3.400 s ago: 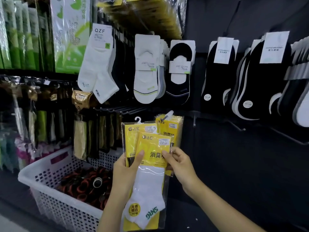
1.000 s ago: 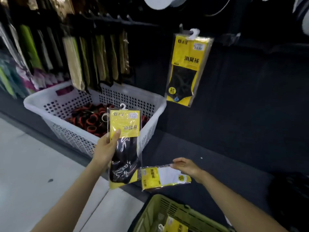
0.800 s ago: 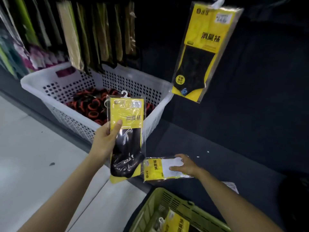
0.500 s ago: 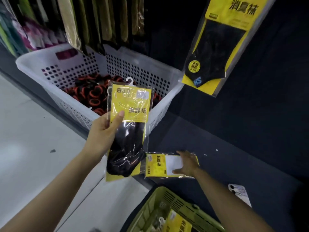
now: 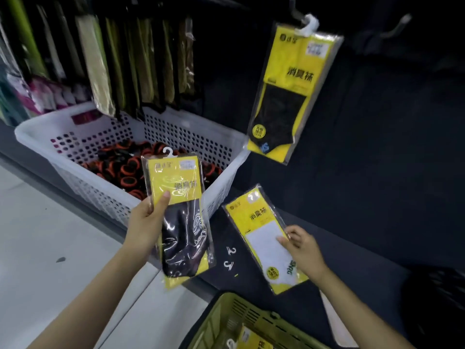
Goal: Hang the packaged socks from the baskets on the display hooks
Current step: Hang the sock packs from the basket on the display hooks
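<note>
My left hand (image 5: 148, 222) grips a yellow pack of black socks (image 5: 180, 215), held upright with its white hanger on top. My right hand (image 5: 300, 248) pinches a yellow pack of white socks (image 5: 261, 235) by its right edge, tilted above the dark shelf ledge (image 5: 352, 248). Another pack of black socks (image 5: 289, 91) hangs from a display hook (image 5: 298, 15) at the upper right. A green basket (image 5: 251, 321) at the bottom edge holds more yellow packs (image 5: 251, 341).
A white perforated basket (image 5: 176, 137) of orange-and-black items sits on the ledge at left. Rows of packaged goods (image 5: 141, 59) hang above it. Two loose white hangers (image 5: 230, 258) lie on the ledge. A bare hook (image 5: 400, 23) juts out at upper right. Pale floor lies left.
My right hand has lifted the white-sock pack off the ledge and turned it from lying sideways to nearly lengthwise. The view has tilted up, showing the hanging pack's hook again.
</note>
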